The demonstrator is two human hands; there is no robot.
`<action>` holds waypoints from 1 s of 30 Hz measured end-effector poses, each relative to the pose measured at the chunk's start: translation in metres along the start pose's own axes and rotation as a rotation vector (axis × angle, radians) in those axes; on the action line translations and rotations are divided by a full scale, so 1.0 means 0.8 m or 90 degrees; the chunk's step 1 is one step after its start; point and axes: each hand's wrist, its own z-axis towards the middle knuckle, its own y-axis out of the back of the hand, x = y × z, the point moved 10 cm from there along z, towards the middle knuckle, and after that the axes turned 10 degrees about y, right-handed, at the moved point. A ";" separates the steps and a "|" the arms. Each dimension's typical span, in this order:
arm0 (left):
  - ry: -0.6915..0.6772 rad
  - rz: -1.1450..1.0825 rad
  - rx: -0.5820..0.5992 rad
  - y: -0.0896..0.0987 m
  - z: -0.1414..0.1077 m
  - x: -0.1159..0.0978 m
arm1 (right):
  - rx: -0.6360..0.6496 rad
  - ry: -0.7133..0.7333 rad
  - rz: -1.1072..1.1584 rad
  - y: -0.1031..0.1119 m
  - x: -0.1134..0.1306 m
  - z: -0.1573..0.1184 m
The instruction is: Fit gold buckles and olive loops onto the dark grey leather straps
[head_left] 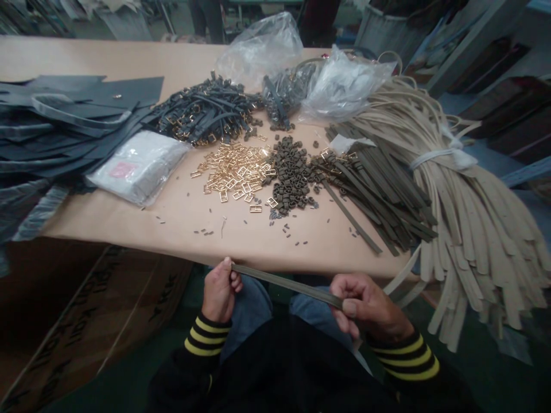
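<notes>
Between my hands an olive-brown strap [286, 282] is stretched, just off the table's front edge and above my lap. My left hand [221, 289] pinches its left end. Farther right, my right hand [365, 307] has its thumb and fingers closed on the other part of the strap. On the table ahead lie a heap of gold-coloured buckles [241, 169] and a pile of small dark olive strap loops [293, 175]. A bundle of dark olive straps [379, 195] lies to their right, one strap lying apart from it.
Beige straps [465, 212], tied in a thick bundle, hang over the table's right edge. Black buckled straps [206, 109] lie at the back. At left are a plastic-wrapped white packet [140, 166] and dark flat pieces [51, 132]. A cardboard box [99, 310] stands below.
</notes>
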 end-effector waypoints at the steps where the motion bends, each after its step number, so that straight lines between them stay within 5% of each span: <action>1: -0.005 -0.005 -0.008 0.004 0.003 0.000 | -0.036 0.014 0.019 0.006 0.003 -0.001; 5: -0.012 -0.009 -0.030 0.016 0.015 0.004 | -0.110 0.101 0.080 0.013 0.014 0.003; 12: -0.012 0.008 -0.048 0.022 0.021 0.010 | -0.078 0.264 0.279 -0.008 0.032 0.022; 15: -0.060 0.148 -0.049 0.019 0.018 0.003 | -0.081 0.285 0.304 -0.009 0.048 0.026; 19: -0.204 0.537 0.006 -0.024 -0.004 -0.014 | -0.202 0.326 0.148 0.021 0.101 0.008; 23: -0.334 0.597 0.044 -0.075 -0.049 -0.038 | -0.228 0.305 -0.171 0.021 0.143 -0.004; 27: -0.111 0.404 0.275 -0.124 -0.070 0.002 | -0.056 0.094 -0.485 -0.015 0.077 0.025; 30: -0.014 0.343 0.272 -0.126 -0.066 0.025 | 0.039 0.000 -0.515 -0.033 0.014 0.039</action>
